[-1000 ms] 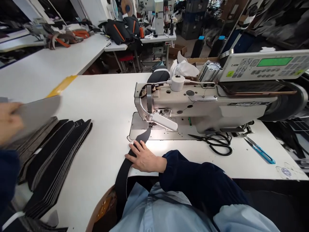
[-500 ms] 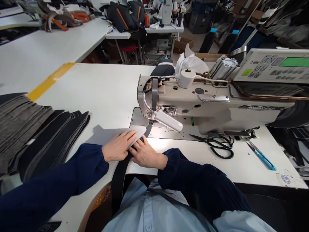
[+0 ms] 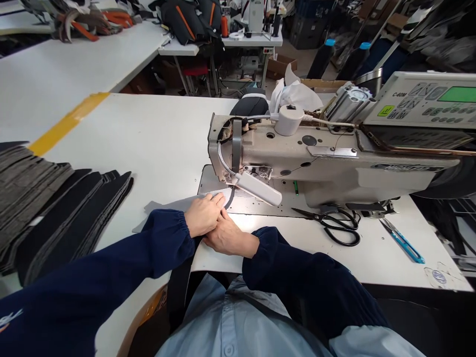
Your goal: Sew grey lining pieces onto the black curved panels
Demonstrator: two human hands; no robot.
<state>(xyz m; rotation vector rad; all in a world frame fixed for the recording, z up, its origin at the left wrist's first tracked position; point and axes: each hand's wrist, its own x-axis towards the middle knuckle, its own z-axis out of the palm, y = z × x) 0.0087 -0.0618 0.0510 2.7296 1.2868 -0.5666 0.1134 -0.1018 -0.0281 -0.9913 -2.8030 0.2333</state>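
Note:
My left hand [image 3: 204,215] presses a light grey fabric piece [image 3: 223,194] against the table, its fingers bunched together just left of the needle area. Touching it from the right, my right hand [image 3: 229,235] grips a dark fabric strip [image 3: 178,290], its fingertips partly hidden beneath the left hand. The strip curves along the fabric's edge up to the presser foot and hangs over the table's front edge. Above the work stands a beige sewing machine [image 3: 334,171] with a white clip lamp [image 3: 260,188] lighting the fabric.
Right of my hands lie black scissors [image 3: 338,225] and blue thread snips [image 3: 405,243]. Stacks of dark fabric pieces [image 3: 70,218] sit at the left. A control panel [image 3: 427,101] tops the machine. Yellow tape [image 3: 70,121] crosses the white table [image 3: 159,129].
My left hand has slid right and up toward the needle, now overlapping the right hand, its fingers more bunched. The grey fabric has fed closer to the presser foot.

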